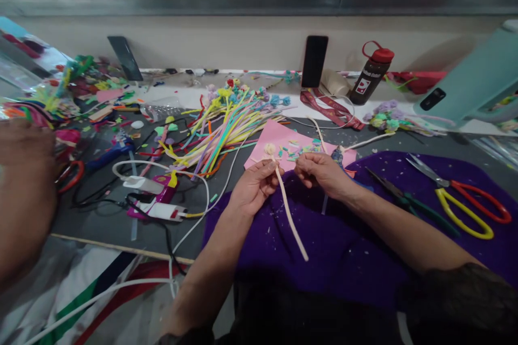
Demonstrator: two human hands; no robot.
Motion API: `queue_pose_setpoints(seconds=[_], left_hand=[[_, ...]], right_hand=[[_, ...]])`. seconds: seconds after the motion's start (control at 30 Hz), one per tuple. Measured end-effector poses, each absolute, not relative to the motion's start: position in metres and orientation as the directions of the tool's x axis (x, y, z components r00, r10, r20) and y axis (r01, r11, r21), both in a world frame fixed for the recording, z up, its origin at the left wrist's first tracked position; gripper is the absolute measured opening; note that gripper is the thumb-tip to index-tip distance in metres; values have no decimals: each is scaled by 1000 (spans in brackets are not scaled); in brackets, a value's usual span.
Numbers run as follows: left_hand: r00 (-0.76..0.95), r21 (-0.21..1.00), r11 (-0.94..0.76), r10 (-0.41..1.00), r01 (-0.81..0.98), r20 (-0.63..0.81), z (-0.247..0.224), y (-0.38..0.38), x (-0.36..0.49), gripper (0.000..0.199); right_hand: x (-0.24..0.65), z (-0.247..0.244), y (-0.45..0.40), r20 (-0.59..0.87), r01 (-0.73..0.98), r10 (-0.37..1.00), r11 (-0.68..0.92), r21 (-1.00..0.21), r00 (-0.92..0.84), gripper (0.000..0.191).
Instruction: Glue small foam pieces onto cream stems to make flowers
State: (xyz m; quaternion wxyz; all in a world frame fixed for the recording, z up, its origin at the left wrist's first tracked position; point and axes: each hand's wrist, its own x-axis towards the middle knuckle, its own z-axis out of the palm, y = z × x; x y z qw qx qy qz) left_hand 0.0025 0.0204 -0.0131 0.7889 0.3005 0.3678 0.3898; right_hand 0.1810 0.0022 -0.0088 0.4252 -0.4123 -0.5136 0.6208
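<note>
My left hand (259, 186) pinches a cream pipe-cleaner flower (270, 149) just below its curled head. The flower's fuzzy stem (292, 220) hangs down at a slant over a purple cloth (259, 245). Close to its right, my right hand (318, 172) is closed with fingertips pressed together; whatever they hold, if anything, is hidden. Behind that hand, a pale strand (318, 132) rises; I cannot tell whether it is held. A pink sheet (265, 135) with small pipe-cleaner clippings (299, 148) lies beyond both hands.
Colourful pipe cleaners (218, 135) lie behind my left hand. Scissors (465, 199) and green-handled pliers (408, 205) rest at right. A purple power strip (156, 197) with cables sits left. A bottle (370, 75) and phone (314, 59) stand behind. Another person's arm (24, 194) enters at left.
</note>
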Motion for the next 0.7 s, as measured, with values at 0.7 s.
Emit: queue_pose_setpoints(seconds=[0.7], left_hand=[[433,792,506,833,-342,-345,-16,13,10,19]], right_hand=[[172,-17,-2,-8,-43,974,-18,-999,-227,17]])
